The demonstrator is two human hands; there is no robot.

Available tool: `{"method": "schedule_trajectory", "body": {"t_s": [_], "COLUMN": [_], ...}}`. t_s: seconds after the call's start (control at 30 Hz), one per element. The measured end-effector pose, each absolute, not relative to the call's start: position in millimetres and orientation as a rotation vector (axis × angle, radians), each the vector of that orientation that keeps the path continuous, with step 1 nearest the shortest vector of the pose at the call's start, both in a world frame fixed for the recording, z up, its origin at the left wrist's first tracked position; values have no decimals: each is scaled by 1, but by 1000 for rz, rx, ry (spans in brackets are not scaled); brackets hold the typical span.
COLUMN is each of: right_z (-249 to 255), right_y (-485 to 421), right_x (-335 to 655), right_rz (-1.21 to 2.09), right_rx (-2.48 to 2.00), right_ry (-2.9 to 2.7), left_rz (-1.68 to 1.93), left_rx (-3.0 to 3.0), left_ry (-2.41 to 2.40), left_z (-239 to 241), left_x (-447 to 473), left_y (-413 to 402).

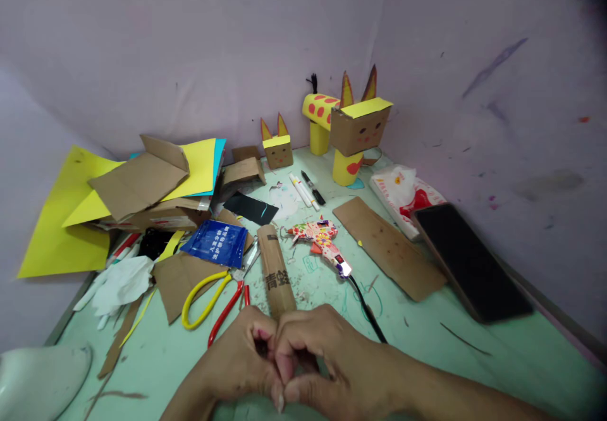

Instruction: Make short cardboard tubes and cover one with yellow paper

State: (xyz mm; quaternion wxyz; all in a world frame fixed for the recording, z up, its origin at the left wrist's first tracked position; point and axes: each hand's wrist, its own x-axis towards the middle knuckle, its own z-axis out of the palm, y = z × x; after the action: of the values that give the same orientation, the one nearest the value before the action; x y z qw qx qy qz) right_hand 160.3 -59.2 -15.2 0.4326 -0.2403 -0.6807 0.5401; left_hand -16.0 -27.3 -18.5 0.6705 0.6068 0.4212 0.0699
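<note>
My left hand (244, 358) and my right hand (327, 364) meet at the near edge of the table, knuckles side by side. Fingers and thumbs are pinched together, so both hands are closed; whatever lies between the fingertips is hidden or too small to name. Just beyond them lies a rolled brown cardboard tube (275, 263) with dark printed characters, its near end covered by the hands. Left of the tube rest scissors (222, 294) with one yellow and one red handle. A flower-patterned hot glue gun (322, 237) lies to its right, cord running toward my right wrist.
A cardboard animal (358, 130) with yellow legs and a small eared box head (278, 149) stand at the back. Cardboard and yellow sheets (147, 181) pile up left, near a blue packet (218, 242). A flat cardboard strip (389, 247), tissue pack (403, 193) and phone (472, 260) lie right.
</note>
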Motion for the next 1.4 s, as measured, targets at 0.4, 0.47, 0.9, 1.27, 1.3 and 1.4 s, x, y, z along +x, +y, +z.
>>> {"method": "schedule_trajectory", "body": {"t_s": [0.4, 0.47, 0.9, 1.27, 1.3, 1.4], "right_z": [-14, -14, -10, -17, -18, -18], "right_y": [-58, -58, -57, -55, -55, -56], "right_x": [161, 160, 162, 159, 158, 157], "right_rz": [1058, 1058, 1195, 1016, 1009, 1019], "right_rx": [-605, -584, -504, -549, -536, -531], "right_ry": [-1785, -1793, -1783, -1691, -1697, -1730], "left_rz": [461, 481, 524, 588, 578, 554], "left_rx": [1576, 1617, 1737, 1766, 1764, 1744], "left_ry": [1024, 1010, 849, 885, 888, 902], "left_z": [-21, -22, -19, -19, -19, -18], "left_x": [-18, -20, -25, -28, -27, -26], "left_y": [-27, -27, -25, -18, -19, -20]}}
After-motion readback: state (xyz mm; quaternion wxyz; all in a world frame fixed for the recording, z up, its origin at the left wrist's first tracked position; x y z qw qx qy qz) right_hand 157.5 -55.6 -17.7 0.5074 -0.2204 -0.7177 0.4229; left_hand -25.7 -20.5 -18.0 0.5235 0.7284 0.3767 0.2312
